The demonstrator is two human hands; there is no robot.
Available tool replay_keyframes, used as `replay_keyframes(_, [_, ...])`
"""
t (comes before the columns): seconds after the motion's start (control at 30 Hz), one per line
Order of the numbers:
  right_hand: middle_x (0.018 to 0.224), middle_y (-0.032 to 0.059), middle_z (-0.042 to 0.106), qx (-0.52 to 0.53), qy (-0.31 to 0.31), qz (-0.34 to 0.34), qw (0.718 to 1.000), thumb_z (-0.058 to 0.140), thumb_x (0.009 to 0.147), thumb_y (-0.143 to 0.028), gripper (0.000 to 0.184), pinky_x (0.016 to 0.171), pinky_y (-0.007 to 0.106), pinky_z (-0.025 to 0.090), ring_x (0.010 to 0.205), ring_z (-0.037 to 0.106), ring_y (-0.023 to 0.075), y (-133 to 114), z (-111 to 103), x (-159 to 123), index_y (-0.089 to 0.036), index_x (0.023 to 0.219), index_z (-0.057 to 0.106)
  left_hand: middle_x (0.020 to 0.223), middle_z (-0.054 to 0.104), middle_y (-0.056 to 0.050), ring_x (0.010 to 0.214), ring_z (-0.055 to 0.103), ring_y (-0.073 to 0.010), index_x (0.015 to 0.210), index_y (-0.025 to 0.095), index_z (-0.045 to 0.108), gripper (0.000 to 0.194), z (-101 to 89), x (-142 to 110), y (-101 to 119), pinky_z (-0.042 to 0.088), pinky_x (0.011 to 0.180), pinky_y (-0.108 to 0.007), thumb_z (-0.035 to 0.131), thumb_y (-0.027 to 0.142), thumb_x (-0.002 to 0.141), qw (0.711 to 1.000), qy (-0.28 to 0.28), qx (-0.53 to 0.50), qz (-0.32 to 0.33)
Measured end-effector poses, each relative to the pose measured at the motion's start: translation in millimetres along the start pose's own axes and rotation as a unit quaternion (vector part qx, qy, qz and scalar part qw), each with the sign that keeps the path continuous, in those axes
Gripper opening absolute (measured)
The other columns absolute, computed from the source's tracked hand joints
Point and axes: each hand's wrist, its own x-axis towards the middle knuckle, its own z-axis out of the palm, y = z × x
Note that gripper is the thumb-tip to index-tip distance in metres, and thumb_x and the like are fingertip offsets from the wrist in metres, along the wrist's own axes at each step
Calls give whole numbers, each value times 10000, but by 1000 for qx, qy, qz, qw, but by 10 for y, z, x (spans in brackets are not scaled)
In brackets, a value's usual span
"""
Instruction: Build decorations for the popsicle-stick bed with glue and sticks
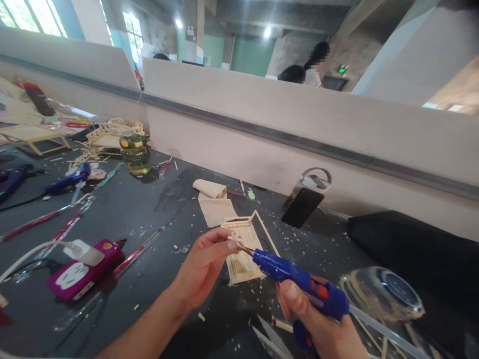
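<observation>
My right hand (pixel 314 316) is wrapped round a blue hot glue gun (pixel 295 274), with a clear glue stick (pixel 381 329) jutting from its back. The gun's metal nozzle touches or nearly touches a small cluster of pale wooden pieces (pixel 235 238). Thumb and fingertips of my left hand (pixel 207 259) pinch that cluster; its exact shape is too small to make out. Below and behind it on the dark table lies a small frame of thin wooden sticks (pixel 243 259), partly hidden by my hands and the gun.
Scissors (pixel 271 339) lie near the front edge, a clear rounded container (pixel 381 291) to the right. A phone (pixel 303 207) leans by the partition (pixel 239 144). At left are a purple power strip (pixel 86 269), a green jar (pixel 134 154) and another glue gun (pixel 69 179).
</observation>
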Motion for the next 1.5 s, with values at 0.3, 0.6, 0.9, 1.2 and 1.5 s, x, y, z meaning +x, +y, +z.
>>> replay_keyframes(0.3, [434,-9,518,-21,12,-10,1000,705,663,-598,476,353,228,429,427,518,151,22,3,-7,-213,447,530,815,704,-35,813,596,-158,787,165,715,27,12,-15,11,409,827,-293,694,162,770,1000,0,-5,-5])
replay_keyframes(0.6, [432,-9,520,-19,5,5,1000,702,656,-609,482,337,232,425,408,505,150,23,1,-5,-217,449,516,815,714,-37,803,609,-155,769,173,716,14,26,-15,26,417,814,-286,703,173,764,1000,0,-11,-8])
replay_keyframes(0.9, [511,16,600,-10,-6,-1,1000,704,664,-598,455,418,252,482,478,566,171,-24,12,-8,-201,480,577,817,707,-39,811,605,-162,790,173,719,37,21,-5,35,425,819,-290,692,173,765,1000,-4,-15,1])
replay_keyframes(1.2, [652,53,710,-2,9,-59,998,702,678,-582,379,570,309,561,643,667,244,-47,-74,-50,-205,638,698,794,650,-26,769,545,-132,754,157,710,39,-33,20,27,415,784,-265,731,174,726,999,33,-19,10])
replay_keyframes(1.5, [727,35,734,-98,38,-144,984,753,651,-527,319,528,267,509,625,670,224,-245,-490,-180,-226,752,724,758,654,-23,761,560,-133,731,151,710,30,-9,47,72,424,784,-273,719,172,712,998,35,10,43])
